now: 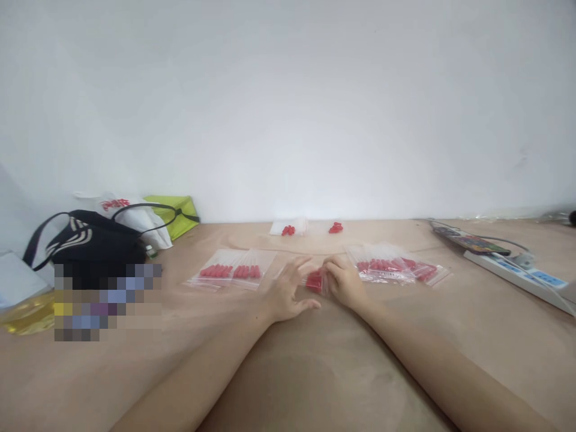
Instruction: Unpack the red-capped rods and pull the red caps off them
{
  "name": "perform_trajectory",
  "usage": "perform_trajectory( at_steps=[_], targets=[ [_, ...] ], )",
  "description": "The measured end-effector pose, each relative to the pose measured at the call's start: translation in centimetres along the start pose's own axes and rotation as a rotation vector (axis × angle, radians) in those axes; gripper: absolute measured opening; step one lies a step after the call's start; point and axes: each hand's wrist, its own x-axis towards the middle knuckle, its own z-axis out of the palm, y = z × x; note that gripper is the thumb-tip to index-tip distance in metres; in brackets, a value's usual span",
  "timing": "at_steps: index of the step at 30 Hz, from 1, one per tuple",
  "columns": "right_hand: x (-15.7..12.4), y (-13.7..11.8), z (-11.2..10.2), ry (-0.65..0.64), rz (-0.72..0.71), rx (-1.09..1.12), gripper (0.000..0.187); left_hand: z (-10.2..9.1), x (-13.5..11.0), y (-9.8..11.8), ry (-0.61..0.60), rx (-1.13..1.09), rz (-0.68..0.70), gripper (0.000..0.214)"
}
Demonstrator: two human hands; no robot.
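Both my hands meet at the middle of the tan table (315, 372). My right hand (344, 282) has its fingers pinched on a small clear bag of red pieces (315, 281). My left hand (285, 291) rests beside it with fingers spread and slightly curled, fingertips at the bag's left edge. Two filled clear bags with red pieces (231, 271) lie to the left. Several filled bags (396, 266) are stacked to the right. Two small heaps of loose red pieces (288, 230) (335, 227) lie farther back near the wall.
A black handbag (90, 243), a white plastic bag (135, 219) and a green pouch (177, 216) sit at the left. A bottle of yellow liquid (24, 309) stands at the left edge. A phone (472, 242) and a white power strip (517, 273) with cables lie at the right.
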Motion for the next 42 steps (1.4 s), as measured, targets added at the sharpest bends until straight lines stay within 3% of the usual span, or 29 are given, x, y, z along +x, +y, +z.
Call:
perform_trajectory(
  at_steps=[2,4,7,10,14,17,23,26,29,38,42],
  targets=[
    [0.1,0.6,-0.1,0.000,0.016,0.130,0.021,-0.4,-0.2,-0.7,-0.068,0.024,-0.146,0.075],
    [0.2,0.9,-0.2,0.023,0.089,0.160,0.015,-0.6,-0.4,-1.4,-0.158,0.046,-0.278,0.068],
    [0.2,0.8,-0.2,0.053,0.252,0.130,0.008,-0.5,-0.5,-1.9,-0.214,0.046,-0.365,0.051],
    [0.2,0.3,-0.5,-0.067,0.294,0.208,0.016,-0.2,-0.5,-1.9,-0.180,0.059,-0.384,0.043],
    [0.2,-0.1,-0.7,-0.182,0.192,0.299,0.023,0.1,-0.3,-1.9,-0.108,0.089,-0.389,0.038],
    [0.3,-0.1,-0.6,-0.212,0.201,0.171,0.025,0.2,-0.2,-1.8,-0.084,0.115,-0.400,0.035],
    [0.4,-0.1,-0.5,-0.268,0.351,-0.054,0.025,0.2,-0.1,-1.9,-0.097,0.066,-0.424,0.037],
    [0.4,0.0,-0.4,-0.238,0.309,0.051,0.015,0.2,-0.1,-2.0,-0.097,0.031,-0.433,0.036],
    [0.4,0.2,-0.2,-0.186,0.297,0.195,0.020,0.1,0.0,-2.2,-0.089,-0.021,-0.432,0.032],
    [0.4,-0.1,0.4,-0.276,0.446,0.433,0.017,0.3,-0.1,-2.7,-0.100,-0.111,-0.463,0.031],
    [0.4,0.3,0.9,-0.284,0.538,0.690,0.028,0.3,-0.2,-2.7,-0.101,-0.115,-0.475,0.034]
  ],
)
